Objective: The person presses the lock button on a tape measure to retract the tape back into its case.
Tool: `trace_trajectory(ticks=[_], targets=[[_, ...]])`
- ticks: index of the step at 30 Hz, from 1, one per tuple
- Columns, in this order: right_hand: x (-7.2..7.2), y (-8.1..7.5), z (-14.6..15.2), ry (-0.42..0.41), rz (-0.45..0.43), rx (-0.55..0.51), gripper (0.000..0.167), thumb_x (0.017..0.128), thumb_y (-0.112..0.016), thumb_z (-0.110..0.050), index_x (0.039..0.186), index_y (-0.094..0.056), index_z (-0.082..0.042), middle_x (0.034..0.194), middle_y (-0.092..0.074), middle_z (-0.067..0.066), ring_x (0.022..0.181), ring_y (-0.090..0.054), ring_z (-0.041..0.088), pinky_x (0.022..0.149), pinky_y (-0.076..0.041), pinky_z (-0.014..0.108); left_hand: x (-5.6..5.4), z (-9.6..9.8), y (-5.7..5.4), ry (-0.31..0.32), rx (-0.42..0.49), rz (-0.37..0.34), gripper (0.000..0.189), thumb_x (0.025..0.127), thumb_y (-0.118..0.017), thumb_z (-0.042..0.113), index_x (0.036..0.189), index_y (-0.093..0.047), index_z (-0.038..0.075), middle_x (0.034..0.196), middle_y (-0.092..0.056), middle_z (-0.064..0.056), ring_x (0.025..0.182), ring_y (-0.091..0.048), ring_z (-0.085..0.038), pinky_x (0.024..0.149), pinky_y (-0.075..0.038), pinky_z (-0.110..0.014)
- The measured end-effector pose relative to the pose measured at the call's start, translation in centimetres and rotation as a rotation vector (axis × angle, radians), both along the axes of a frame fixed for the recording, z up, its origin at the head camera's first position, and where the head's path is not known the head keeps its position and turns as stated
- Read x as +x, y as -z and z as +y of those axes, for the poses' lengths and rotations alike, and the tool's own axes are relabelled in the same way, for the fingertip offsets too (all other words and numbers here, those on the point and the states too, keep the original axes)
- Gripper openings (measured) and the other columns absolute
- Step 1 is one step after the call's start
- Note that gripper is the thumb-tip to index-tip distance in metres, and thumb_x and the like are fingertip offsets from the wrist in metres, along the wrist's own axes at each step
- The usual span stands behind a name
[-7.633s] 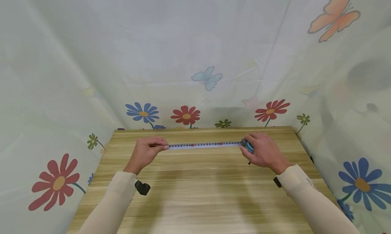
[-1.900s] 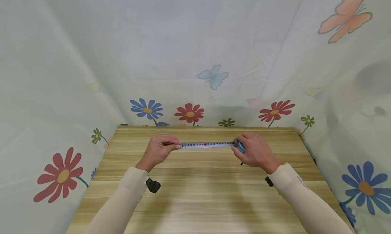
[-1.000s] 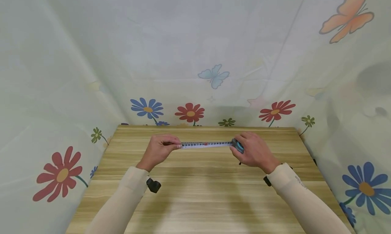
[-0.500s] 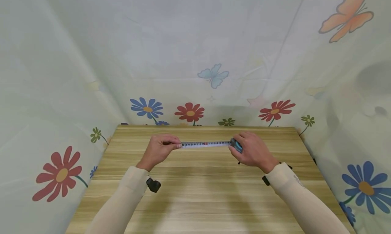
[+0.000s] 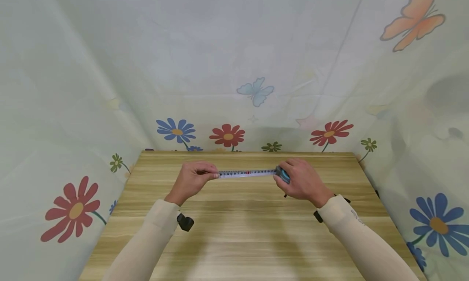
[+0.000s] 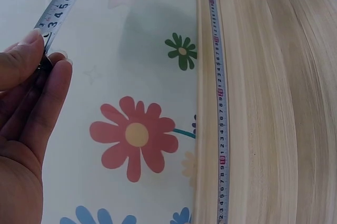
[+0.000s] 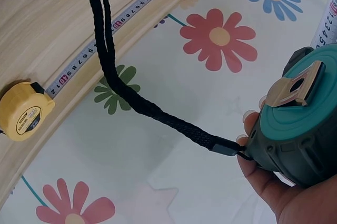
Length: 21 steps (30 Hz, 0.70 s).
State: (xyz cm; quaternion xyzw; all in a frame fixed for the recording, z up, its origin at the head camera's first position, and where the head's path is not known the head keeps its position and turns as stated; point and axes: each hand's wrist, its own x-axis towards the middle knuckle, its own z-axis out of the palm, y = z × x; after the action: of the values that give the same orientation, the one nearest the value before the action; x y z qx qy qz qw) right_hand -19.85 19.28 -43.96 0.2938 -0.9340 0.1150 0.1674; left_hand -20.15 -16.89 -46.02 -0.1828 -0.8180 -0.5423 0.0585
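Observation:
My left hand (image 5: 192, 181) pinches the free end of a white tape-measure blade (image 5: 247, 174) between thumb and fingers. My right hand (image 5: 304, 181) grips the teal and dark grey tape measure (image 7: 300, 113), whose case also shows in the head view. The blade runs nearly straight between both hands, held in the air. From the case hangs a black wrist strap (image 7: 158, 113). A second, yellow tape measure (image 7: 26, 111) lies on the table, its blade (image 6: 221, 108) pulled out along the table's far edge. The head view does not show this yellow one.
The pale wooden table (image 5: 234, 240) ends at a white curtain (image 5: 201, 49) printed with flowers and butterflies. Curtain fabric also hangs close on the left and right sides. A small black wrist camera (image 5: 185, 222) sits at the left cuff.
Since the oldest frame my hands have come closer together, left hand rightward and right hand leftward. The exposed blade between them is shorter. Over the last second the right hand shifted slightly left.

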Motion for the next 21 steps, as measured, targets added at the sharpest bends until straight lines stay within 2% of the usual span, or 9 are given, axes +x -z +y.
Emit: trace_trajectory(ticks=[16, 21], targets=[[0.14, -0.19, -0.24, -0.005, -0.012, -0.004, 0.030, 0.093, -0.071, -0.036, 0.101, -0.073, -0.007, 0.087, -0.068, 0.003, 0.071, -0.055, 0.014, 0.070, -0.053, 0.036, 0.29, 0.07, -0.35, -0.011, -0.026, 0.006, 0.007, 0.089, -0.083, 0.011, 0.094, -0.085, 0.015, 0.100, -0.080, -0.006, 0.080, -0.071, -0.018, 0.071, -0.060, -0.023], [0.28, -0.26, -0.56, -0.008, -0.014, -0.003, 0.031, 0.094, -0.070, -0.037, 0.102, -0.073, -0.007, 0.088, -0.069, 0.003, 0.071, -0.055, 0.014, 0.070, -0.052, 0.036, 0.43, 0.19, -0.45, -0.002, -0.024, 0.010, 0.006, 0.089, -0.082, 0.011, 0.095, -0.085, 0.012, 0.100, -0.080, -0.006, 0.079, -0.070, -0.016, 0.070, -0.060, -0.022]])
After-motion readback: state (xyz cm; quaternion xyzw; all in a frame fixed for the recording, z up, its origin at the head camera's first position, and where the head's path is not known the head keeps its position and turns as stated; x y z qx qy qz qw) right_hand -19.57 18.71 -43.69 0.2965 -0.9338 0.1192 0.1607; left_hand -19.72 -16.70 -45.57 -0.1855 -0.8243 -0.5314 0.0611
